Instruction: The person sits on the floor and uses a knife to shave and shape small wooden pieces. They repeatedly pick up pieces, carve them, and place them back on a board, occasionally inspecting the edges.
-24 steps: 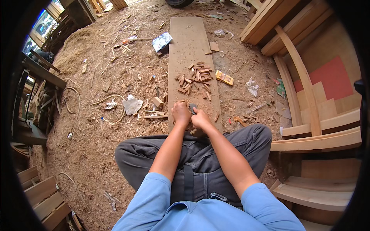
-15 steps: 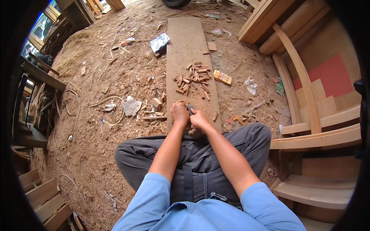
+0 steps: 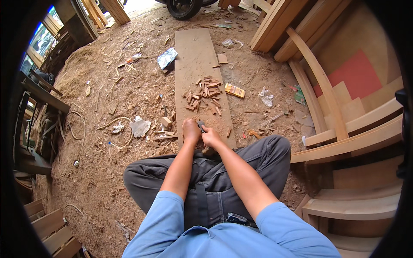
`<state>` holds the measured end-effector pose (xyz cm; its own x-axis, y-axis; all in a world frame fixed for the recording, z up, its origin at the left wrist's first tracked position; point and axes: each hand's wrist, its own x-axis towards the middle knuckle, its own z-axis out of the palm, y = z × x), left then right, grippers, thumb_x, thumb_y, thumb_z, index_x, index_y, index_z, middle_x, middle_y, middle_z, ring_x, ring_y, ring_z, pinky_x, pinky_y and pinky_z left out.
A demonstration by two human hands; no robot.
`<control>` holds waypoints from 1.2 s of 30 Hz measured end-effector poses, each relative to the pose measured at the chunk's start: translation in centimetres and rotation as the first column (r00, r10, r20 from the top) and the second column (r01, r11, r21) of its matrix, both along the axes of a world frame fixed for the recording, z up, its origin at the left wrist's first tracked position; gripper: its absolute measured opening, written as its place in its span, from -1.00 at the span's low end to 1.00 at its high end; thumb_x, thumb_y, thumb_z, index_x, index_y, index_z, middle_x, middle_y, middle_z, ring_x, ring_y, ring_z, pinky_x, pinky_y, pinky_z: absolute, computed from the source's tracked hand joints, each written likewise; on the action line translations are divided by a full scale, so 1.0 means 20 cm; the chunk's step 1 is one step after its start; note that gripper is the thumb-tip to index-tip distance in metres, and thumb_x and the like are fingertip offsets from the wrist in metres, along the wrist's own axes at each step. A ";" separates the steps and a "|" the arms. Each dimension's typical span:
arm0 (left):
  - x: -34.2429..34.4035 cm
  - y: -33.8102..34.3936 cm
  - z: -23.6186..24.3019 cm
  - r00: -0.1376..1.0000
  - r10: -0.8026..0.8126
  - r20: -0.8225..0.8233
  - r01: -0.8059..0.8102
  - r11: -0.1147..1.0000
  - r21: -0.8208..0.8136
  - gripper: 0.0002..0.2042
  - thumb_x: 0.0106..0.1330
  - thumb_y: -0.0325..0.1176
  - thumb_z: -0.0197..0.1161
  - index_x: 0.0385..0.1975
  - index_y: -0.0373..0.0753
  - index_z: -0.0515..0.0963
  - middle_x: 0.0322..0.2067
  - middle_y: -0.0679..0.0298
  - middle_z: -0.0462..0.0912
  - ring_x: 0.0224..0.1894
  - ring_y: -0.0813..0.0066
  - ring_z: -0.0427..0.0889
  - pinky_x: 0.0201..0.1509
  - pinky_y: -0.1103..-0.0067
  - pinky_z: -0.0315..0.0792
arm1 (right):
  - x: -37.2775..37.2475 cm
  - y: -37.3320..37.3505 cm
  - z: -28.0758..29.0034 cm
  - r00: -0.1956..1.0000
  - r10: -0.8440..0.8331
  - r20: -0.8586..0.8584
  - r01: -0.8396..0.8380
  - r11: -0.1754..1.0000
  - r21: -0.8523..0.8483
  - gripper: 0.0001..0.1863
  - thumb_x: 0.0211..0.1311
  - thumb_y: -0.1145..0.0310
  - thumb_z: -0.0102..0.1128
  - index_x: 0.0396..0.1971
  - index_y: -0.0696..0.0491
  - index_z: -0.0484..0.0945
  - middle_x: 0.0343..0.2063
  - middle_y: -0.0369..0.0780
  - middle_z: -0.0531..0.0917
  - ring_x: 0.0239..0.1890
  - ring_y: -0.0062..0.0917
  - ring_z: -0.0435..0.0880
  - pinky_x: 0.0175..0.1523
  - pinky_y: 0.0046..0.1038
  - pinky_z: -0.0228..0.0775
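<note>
My left hand (image 3: 190,128) is closed over the near part of a long flat board (image 3: 191,51), its fingers wrapped round something I cannot make out. Just right of it, my right hand (image 3: 210,136) grips a dark grey tool (image 3: 201,125), pressed close against the left hand. A brownish lump (image 3: 208,151) shows below my hands, by my crossed legs. Beyond the hands, a loose pile of small reddish-brown wood sticks (image 3: 206,90) lies on the board, with wood shavings around it.
A yellow package (image 3: 234,90) and crumpled foil (image 3: 167,58) lie beside the board. Wooden frames (image 3: 322,90) line the right, slatted wood (image 3: 47,225) sits lower left, dark machinery (image 3: 30,152) stands left. A cord (image 3: 79,127) crosses the shavings; a vehicle wheel (image 3: 183,9) stands at the top.
The view has shifted, so the board, pile and both hands appear further left, with the board's far end lower. The hands keep about the same grip and place on the board.
</note>
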<state>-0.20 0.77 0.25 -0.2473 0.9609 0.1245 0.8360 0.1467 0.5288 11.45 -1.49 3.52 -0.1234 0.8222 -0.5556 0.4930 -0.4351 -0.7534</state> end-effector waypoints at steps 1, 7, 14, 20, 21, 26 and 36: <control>0.00 0.00 0.00 1.000 -0.010 0.000 0.010 1.000 -0.001 -0.92 -0.03 -0.54 0.24 -0.57 -0.40 0.63 -0.34 -0.08 0.64 -0.16 -0.03 0.61 -0.02 0.26 0.50 | 0.00 0.00 -0.02 0.999 0.005 0.048 -0.005 1.000 -0.005 -0.34 0.08 0.38 -0.03 0.30 -0.09 0.40 0.04 0.11 0.58 0.06 -0.17 0.61 0.19 -0.32 0.40; 0.00 0.01 -0.02 1.000 -0.022 -0.006 0.022 1.000 -0.014 -0.91 0.00 -0.53 0.23 -0.53 -0.41 0.63 -0.29 -0.09 0.63 -0.13 -0.05 0.59 0.00 0.24 0.49 | 0.00 0.00 -0.08 1.000 -0.012 -0.003 0.012 0.999 0.043 -0.37 0.13 0.36 -0.02 0.29 -0.14 0.41 0.10 0.11 0.54 0.16 -0.12 0.54 0.27 -0.31 0.35; -0.01 0.01 -0.05 1.000 -0.027 0.003 0.027 1.000 -0.012 -0.90 -0.01 -0.52 0.23 -0.53 -0.41 0.62 -0.29 -0.08 0.62 -0.13 -0.04 0.59 -0.01 0.23 0.48 | 0.01 0.01 -0.05 0.998 -0.007 0.060 0.007 1.000 0.002 -0.40 0.18 0.33 -0.01 0.29 -0.19 0.41 -0.03 0.14 0.61 0.00 -0.11 0.65 0.10 -0.29 0.46; 0.00 0.01 -0.07 1.000 -0.014 -0.014 0.015 0.992 0.124 -0.93 -0.07 -0.51 0.27 -0.62 -0.40 0.61 -0.43 -0.09 0.61 -0.28 -0.04 0.61 -0.13 0.24 0.49 | 0.01 0.04 -0.09 0.998 -0.002 0.064 0.001 1.000 0.023 -0.41 0.18 0.32 0.00 0.29 -0.21 0.42 -0.03 0.14 0.60 0.02 -0.10 0.64 0.13 -0.28 0.45; 0.00 0.01 -0.06 0.999 -0.015 -0.029 0.019 0.989 0.149 -0.93 -0.09 -0.51 0.28 -0.65 -0.40 0.61 -0.49 -0.11 0.60 -0.34 -0.04 0.61 -0.18 0.25 0.49 | 0.01 0.04 -0.09 0.999 0.009 0.041 -0.011 0.999 0.051 -0.41 0.17 0.31 0.00 0.29 -0.21 0.42 -0.02 0.14 0.60 0.03 -0.10 0.63 0.14 -0.28 0.45; 0.01 0.00 -0.03 1.000 -0.009 0.011 0.009 0.998 0.060 -0.92 -0.03 -0.51 0.25 -0.62 -0.39 0.62 -0.38 -0.07 0.63 -0.21 -0.04 0.61 -0.06 0.23 0.49 | 0.01 0.05 -0.05 0.999 -0.005 0.042 0.005 1.000 -0.005 -0.39 0.14 0.32 0.00 0.29 -0.21 0.42 0.00 0.13 0.59 0.06 -0.11 0.62 0.18 -0.29 0.43; -0.01 0.00 -0.05 1.000 0.000 0.004 0.000 0.999 0.043 -0.90 0.01 -0.53 0.18 -0.57 -0.39 0.64 -0.38 -0.09 0.63 -0.21 -0.04 0.61 -0.05 0.25 0.49 | -0.01 0.02 0.04 0.999 0.024 0.036 -0.023 0.999 -0.037 -0.33 0.07 0.37 -0.01 0.30 -0.07 0.40 0.09 0.12 0.54 0.17 -0.13 0.55 0.26 -0.31 0.34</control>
